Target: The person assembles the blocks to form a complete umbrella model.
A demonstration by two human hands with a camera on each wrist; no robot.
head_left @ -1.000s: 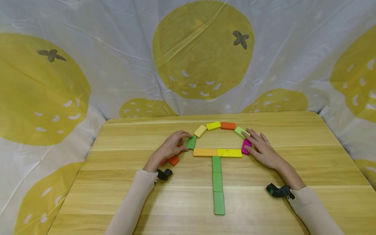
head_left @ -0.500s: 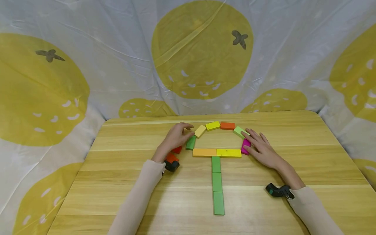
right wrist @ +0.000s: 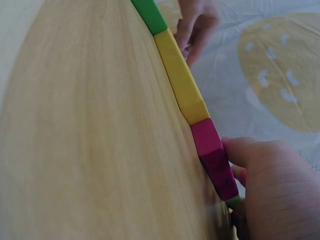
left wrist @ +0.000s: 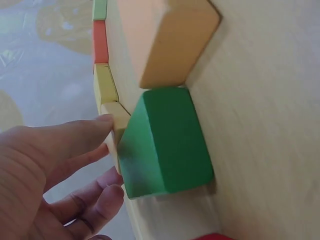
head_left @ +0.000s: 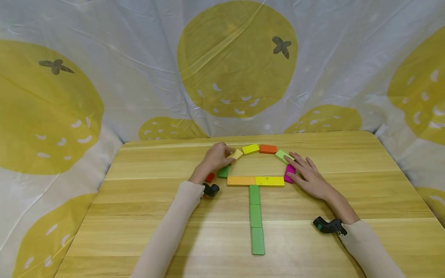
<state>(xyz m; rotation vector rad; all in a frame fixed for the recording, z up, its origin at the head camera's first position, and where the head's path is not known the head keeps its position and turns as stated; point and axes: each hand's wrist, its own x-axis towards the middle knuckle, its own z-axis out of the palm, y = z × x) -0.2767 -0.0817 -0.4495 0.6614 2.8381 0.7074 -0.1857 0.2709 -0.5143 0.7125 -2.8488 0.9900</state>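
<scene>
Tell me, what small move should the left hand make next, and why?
Perhaps a slight nudge to the tan block, to fit the curve: the left hand pinches it, and it lies at an angle to the yellow block beside it.

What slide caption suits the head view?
Left hand pinches the tan block; right hand touches the magenta block and light green block.

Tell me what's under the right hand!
Peeking out from under the right hand are the light-green block and the magenta block. The hand covers part of each, so I can't see those bits, or whether anything else lies beneath it.
</scene>
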